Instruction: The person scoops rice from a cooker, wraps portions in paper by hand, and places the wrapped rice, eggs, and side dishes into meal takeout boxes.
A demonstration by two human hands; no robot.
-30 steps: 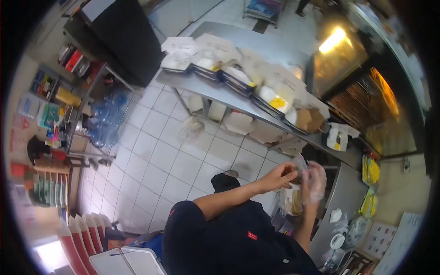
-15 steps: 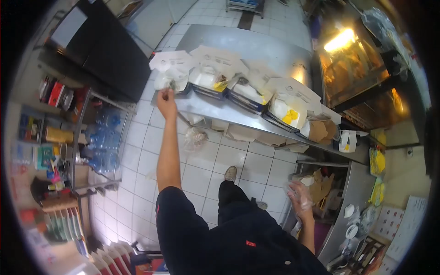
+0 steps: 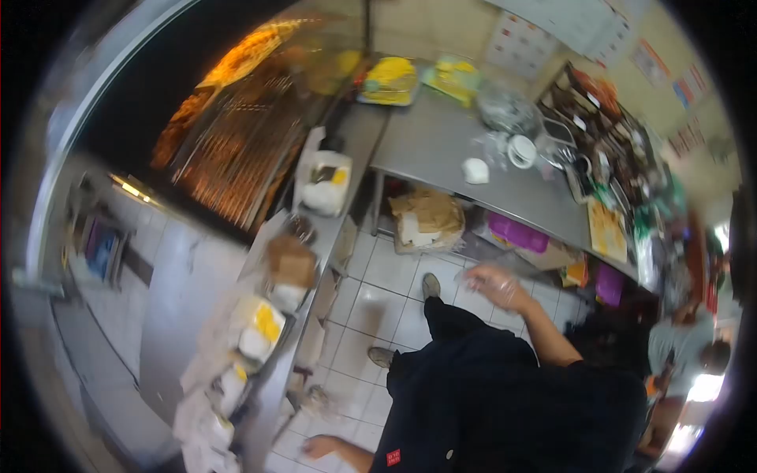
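Clear plastic covers the right hand [image 3: 495, 285], forearm angled forward, fingers loosely extended, no object visible in them, near the steel table [image 3: 430, 130]. Well apart, the left hand [image 3: 322, 448] hangs low beside open boxes [image 3: 193, 422] on the counter [image 3: 169, 315]; blur hides its finger spread and any hold.

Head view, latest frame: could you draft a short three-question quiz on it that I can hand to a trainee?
1. True or false: the purple container sits lower than the top of the grey metal table.
2. Multiple choice: on which of the wearer's hands does a clear plastic glove show? A, left; B, right; C, both.
3. Count: how many of the wearer's shoes are visible?

Key: 1, true. 2, B: it is the right hand. 3, two.
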